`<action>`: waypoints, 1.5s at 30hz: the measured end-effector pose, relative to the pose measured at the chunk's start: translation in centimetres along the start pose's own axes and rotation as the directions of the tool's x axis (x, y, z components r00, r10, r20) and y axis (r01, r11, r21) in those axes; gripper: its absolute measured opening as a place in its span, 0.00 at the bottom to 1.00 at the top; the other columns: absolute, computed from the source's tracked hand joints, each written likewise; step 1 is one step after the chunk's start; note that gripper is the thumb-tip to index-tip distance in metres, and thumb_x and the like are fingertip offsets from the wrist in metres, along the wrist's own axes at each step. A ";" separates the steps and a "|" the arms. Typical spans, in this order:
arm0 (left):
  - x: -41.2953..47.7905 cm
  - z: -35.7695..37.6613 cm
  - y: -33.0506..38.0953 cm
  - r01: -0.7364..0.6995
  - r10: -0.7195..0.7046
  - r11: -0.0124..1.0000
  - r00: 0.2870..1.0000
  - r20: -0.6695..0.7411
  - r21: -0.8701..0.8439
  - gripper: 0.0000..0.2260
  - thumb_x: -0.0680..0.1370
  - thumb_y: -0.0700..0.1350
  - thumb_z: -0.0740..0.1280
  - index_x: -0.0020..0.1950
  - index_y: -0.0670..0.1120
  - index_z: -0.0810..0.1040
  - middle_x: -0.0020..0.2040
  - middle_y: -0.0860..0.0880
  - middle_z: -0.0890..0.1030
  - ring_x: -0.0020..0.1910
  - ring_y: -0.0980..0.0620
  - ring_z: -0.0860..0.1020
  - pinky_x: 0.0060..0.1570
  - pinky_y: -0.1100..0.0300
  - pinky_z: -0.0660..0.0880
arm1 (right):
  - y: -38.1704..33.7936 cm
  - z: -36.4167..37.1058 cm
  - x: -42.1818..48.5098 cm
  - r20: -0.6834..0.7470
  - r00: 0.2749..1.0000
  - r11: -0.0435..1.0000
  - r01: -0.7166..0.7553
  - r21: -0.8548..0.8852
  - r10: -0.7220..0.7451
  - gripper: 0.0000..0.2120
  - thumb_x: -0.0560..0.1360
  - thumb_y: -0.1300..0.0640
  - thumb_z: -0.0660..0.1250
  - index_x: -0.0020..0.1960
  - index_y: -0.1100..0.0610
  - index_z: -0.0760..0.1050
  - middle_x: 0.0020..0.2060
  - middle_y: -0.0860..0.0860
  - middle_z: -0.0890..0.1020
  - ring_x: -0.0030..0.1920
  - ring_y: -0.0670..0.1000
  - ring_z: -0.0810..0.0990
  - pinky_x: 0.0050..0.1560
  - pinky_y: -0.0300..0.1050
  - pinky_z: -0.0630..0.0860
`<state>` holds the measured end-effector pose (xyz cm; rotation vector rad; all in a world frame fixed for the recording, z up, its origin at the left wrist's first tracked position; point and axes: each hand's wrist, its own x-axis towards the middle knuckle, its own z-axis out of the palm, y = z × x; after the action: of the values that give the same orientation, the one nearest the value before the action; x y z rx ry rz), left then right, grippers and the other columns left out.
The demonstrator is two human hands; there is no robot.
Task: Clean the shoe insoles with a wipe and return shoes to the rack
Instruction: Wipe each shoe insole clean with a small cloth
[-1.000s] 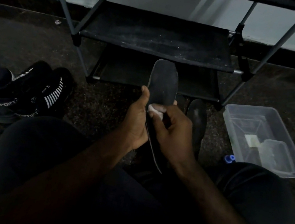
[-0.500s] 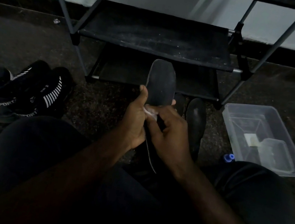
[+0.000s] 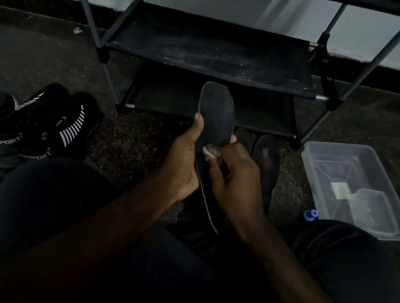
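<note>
Head view: left hand [image 3: 184, 159] grips the insole [image 3: 217, 112], right hand [image 3: 236, 181] pinches the wipe [image 3: 209, 152] on it; wiping seems midway. Shoes [image 3: 47, 125] lie on the floor [image 3: 128, 144]; the rack [image 3: 209, 55] shows none returned.

rack [image 3: 211, 54] – metal poles, dusty matt shelves | bin [image 3: 395, 210] – clear plastic | insole [image 3: 216, 117] – matt | floor [image 3: 381, 134] – rough, speckled

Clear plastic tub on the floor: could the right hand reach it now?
Probably yes: the clear plastic tub sits open beside the right knee, nothing between, though the right hand pinches a white wipe on the black insole.
</note>
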<state>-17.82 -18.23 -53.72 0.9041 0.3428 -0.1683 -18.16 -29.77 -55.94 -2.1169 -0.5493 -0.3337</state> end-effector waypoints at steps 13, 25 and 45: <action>-0.1 -0.1 0.7 0.025 -0.026 0.993 1.000 -0.009 -0.112 0.26 0.79 0.59 0.59 0.47 0.39 0.86 0.52 0.38 0.82 0.52 0.42 0.80 0.62 0.49 0.74 | 0.5 0.0 0.4 0.030 0.999 0.999 0.023 0.027 -0.023 0.06 0.78 0.62 0.68 0.52 0.61 0.82 0.46 0.54 0.80 0.48 0.45 0.78 0.57 0.31 0.73; -0.5 0.0 1.0 0.060 -0.058 0.992 0.998 0.024 -0.110 0.33 0.77 0.66 0.56 0.49 0.39 0.85 0.51 0.38 0.84 0.53 0.44 0.82 0.60 0.49 0.74 | 0.1 -0.1 0.5 0.029 0.998 0.996 0.054 0.077 -0.056 0.05 0.77 0.63 0.69 0.52 0.60 0.83 0.45 0.53 0.82 0.48 0.47 0.80 0.53 0.35 0.75; -0.1 0.0 0.7 -0.005 0.009 0.991 1.000 0.030 -0.135 0.37 0.77 0.69 0.52 0.59 0.37 0.78 0.55 0.35 0.82 0.60 0.39 0.79 0.66 0.46 0.71 | -1.4 -0.2 0.8 -0.004 1.000 0.990 -0.001 0.141 0.001 0.05 0.77 0.62 0.70 0.51 0.58 0.84 0.45 0.48 0.84 0.47 0.43 0.81 0.50 0.41 0.78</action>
<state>-17.68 -17.81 -53.12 0.7688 0.3190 -0.1502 -18.18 -29.02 -54.52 -1.9795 -0.5531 -0.2901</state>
